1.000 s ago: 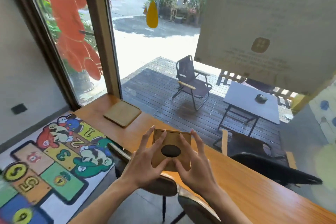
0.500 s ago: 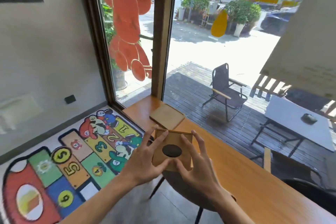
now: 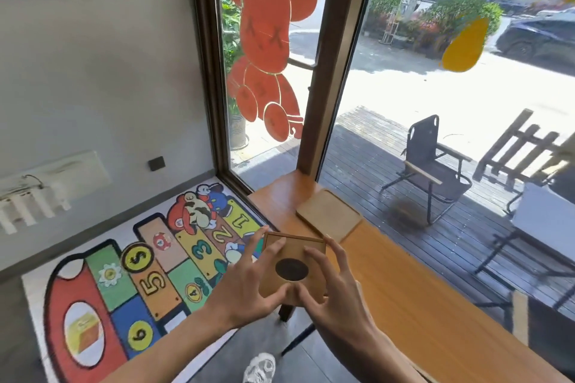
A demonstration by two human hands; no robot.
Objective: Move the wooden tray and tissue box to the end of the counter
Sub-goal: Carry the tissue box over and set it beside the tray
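Along the big window runs a long wooden desk (image 3: 413, 295), orange-brown and smooth, and its far end meets the brown window frame (image 3: 333, 65) in the corner of the room. Near that end the wooden tray (image 3: 329, 214) lies flat on the desk, close to the glass. The tissue box (image 3: 292, 269), a wooden cube with a dark oval opening on top, is held at the near edge of the desk, just before the tray. The left hand (image 3: 249, 283) grips its left side and the right hand (image 3: 333, 292) grips its right side, with the fingers spread over the top. If the box touches the desk, one cannot tell. On the floor to the left lies a colourful hopscotch mat (image 3: 130, 283) with numbers. An orange bear sticker (image 3: 267, 40) is on the glass. Outside, a folding chair (image 3: 432, 165) stands on a dark wooden deck.
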